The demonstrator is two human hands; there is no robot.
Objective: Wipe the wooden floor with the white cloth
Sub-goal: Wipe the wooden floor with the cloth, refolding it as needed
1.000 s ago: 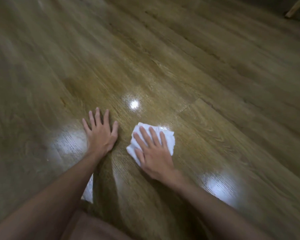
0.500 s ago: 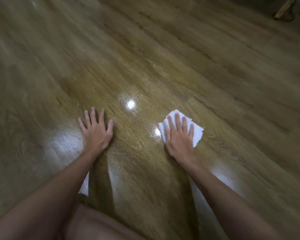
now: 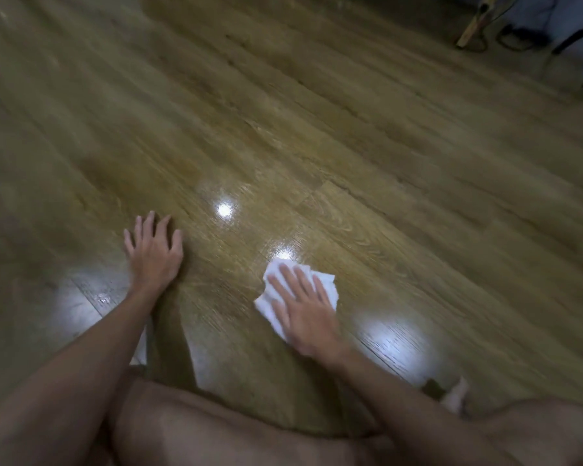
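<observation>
Glossy wooden floor (image 3: 367, 156) under flat right hand (image 3: 305, 312), crumpled white cloth (image 3: 327, 280)

Glossy grained wooden floor (image 3: 367, 136); soft crumpled white cloth (image 3: 270, 302)

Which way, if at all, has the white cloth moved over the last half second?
Yes. The white cloth, under the right hand, slid back toward the person, away from the plank end joint, slightly nearer the left hand.
</observation>
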